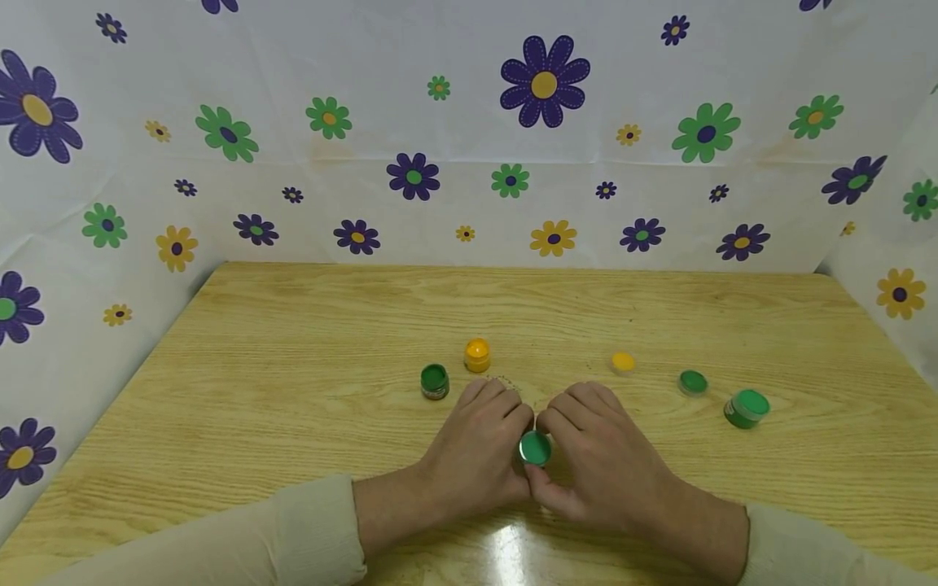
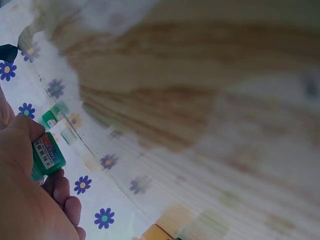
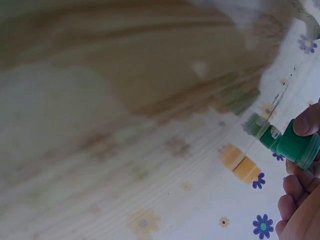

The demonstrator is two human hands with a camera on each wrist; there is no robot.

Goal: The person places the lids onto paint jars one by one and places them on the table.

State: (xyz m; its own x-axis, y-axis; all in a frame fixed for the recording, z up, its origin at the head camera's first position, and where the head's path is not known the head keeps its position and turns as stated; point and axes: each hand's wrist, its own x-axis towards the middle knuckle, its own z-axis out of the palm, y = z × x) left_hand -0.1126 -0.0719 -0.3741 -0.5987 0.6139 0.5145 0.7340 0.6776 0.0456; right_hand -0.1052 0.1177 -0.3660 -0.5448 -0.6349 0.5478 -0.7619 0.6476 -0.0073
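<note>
Between both hands is a small green paint jar [image 1: 536, 448], its round green top facing up toward the head camera. My left hand [image 1: 479, 443] grips it from the left, with fingers curled. From the other side my right hand [image 1: 604, 456] pinches it, the thumb at its near edge. A printed label shows on the held jar [image 2: 48, 154] in the left wrist view. In the right wrist view the right thumb lies against the jar's green side [image 3: 296, 142]. The hands partly cover the jar in each view.
Beyond the left hand stand an open dark green paint jar [image 1: 435, 382] and an open yellow one [image 1: 477, 356]. To the right lie a yellow lid [image 1: 623, 362] and a green lid [image 1: 692, 382], near another green jar [image 1: 747, 408]. Flowered cloth [image 1: 469, 203] borders the wooden table [image 1: 308, 325].
</note>
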